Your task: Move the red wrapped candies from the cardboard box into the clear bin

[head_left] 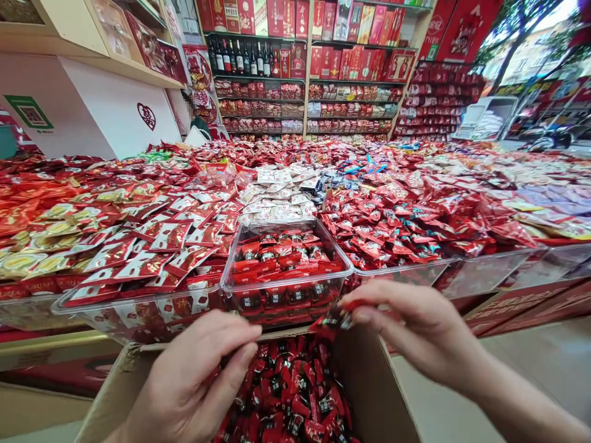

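My right hand (410,326) pinches a wrapped candy (339,319) in red and dark wrapping between thumb and fingers, at the front right corner of a clear plastic bin (286,284). Inside that bin, similar red-wrapped candies (281,255) lie in rows. Below, an open cardboard box (373,387) holds a loose heap of red and black wrapped candies (290,394). Over the box's left side, my left hand (198,369) is closed with thumb and forefinger tips close together. Whatever those fingers hold, if anything, is hidden.
Bins of red-and-white packets (161,246) stand to the left, and red packets (392,221) to the right. White packets (277,191) lie behind the bin. Shelves (305,80) with bottles and red boxes rise at the back. A white counter (115,104) stands left.
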